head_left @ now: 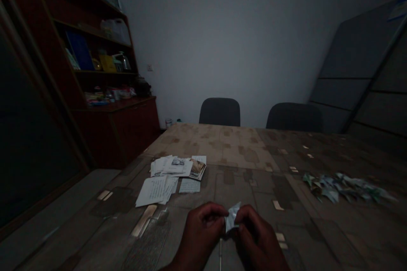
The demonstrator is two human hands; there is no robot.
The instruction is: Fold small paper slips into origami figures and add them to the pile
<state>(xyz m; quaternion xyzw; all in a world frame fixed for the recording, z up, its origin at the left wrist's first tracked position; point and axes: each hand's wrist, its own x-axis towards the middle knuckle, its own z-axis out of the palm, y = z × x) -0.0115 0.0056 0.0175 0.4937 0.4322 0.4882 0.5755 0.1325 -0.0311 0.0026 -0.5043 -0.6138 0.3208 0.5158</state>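
Observation:
Low in the middle of the view, my left hand (200,230) and my right hand (256,237) meet over the table (241,148). Both are closed in a pinch on one small folded piece of pale paper (231,217), which sticks up between the fingertips. A thin pale stick or line (220,254) lies on the table just below the hands. A spread of loose printed paper sheets (173,175) lies to the left front of my hands. A pile of folded paper pieces (345,186) lies to the right.
The room is dim. The table wears a patterned brown cloth. Two dark chairs (219,111) (294,116) stand at its far side. A wooden shelf cabinet (104,93) with books and jars fills the left wall. Grey panels (365,72) lean at the right.

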